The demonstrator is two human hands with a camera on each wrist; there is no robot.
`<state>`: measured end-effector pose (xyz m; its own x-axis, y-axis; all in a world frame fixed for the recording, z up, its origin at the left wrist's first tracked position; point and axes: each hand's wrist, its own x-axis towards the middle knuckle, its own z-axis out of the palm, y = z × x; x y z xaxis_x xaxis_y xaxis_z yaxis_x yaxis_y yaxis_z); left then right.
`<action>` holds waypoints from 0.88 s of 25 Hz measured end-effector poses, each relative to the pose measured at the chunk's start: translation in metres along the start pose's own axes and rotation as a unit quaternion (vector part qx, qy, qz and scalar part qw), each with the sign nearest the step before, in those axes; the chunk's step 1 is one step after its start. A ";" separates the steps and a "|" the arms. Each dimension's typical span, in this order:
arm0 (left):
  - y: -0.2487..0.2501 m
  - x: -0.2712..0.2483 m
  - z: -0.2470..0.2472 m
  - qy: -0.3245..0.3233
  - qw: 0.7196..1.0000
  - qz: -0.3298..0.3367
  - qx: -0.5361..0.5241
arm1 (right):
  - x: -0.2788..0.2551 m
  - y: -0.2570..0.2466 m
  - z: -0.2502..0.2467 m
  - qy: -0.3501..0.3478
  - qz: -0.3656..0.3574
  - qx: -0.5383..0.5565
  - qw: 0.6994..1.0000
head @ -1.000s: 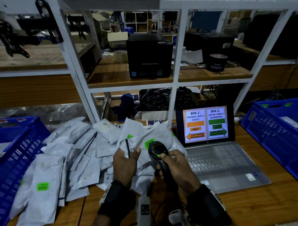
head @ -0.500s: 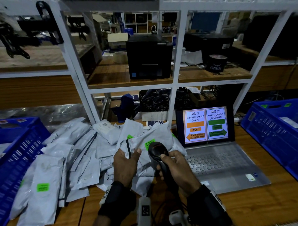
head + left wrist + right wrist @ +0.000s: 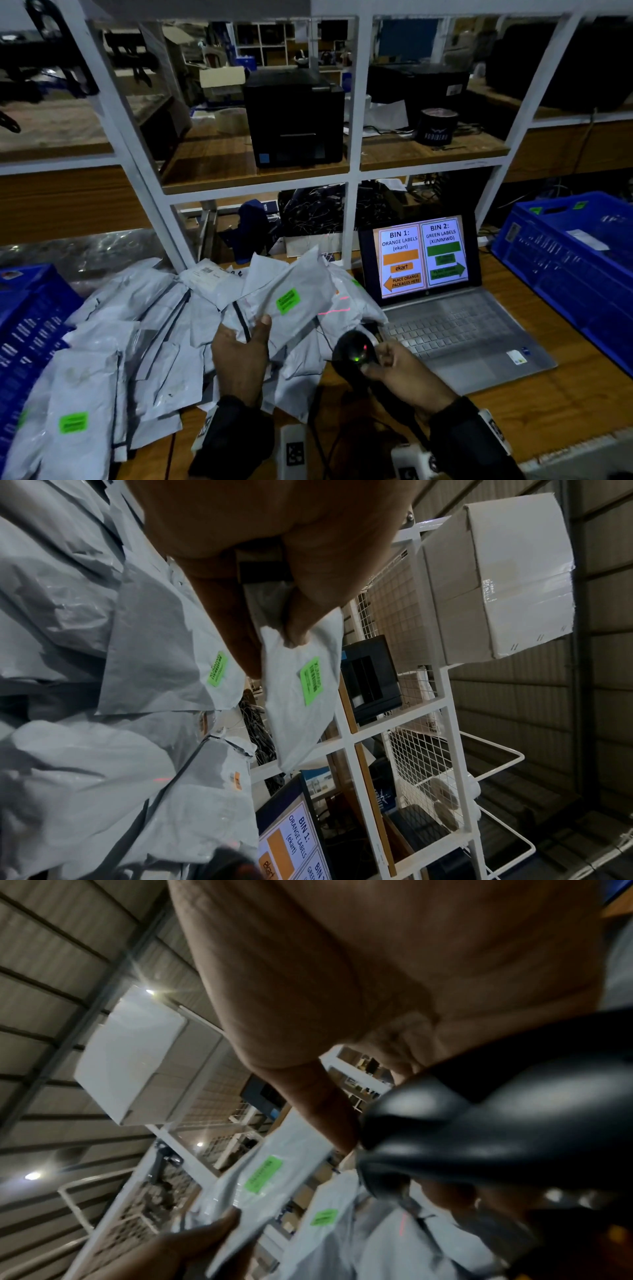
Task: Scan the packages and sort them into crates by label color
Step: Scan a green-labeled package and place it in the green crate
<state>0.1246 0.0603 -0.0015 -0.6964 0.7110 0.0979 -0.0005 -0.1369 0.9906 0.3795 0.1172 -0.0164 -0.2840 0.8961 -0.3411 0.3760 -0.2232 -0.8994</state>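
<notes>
Now our left hand pinches the green-labelled package by its edge above the pile; it looks light, soft and slippery. Our right hand grips the scanner.

Laptop screen reads "BIN 1: ORANGE LABELS (ekart)", "BIN 2: GREEN LABELS".

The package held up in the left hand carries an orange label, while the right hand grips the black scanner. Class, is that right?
Not quite. The package in the left hand carries a green label, clear in the head view. The right hand does grip the black scanner.
</notes>
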 end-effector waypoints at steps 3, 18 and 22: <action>-0.008 0.009 -0.007 -0.011 1.000 -0.003 0.009 | 0.004 0.037 0.005 -0.045 0.007 -0.118 0.992; 0.048 -0.038 0.064 -0.133 0.990 0.038 0.017 | -0.019 0.049 -0.028 0.068 -0.031 -0.124 0.990; 0.062 -0.079 0.127 -0.170 0.983 0.068 0.033 | -0.060 0.024 -0.115 0.175 -0.133 -0.051 0.974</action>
<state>0.2704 0.0831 0.0645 -0.4069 0.8802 0.2444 0.1300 -0.2090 0.9692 0.5073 0.1026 0.0136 -0.0720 0.9969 0.0310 0.4208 0.0585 -0.9053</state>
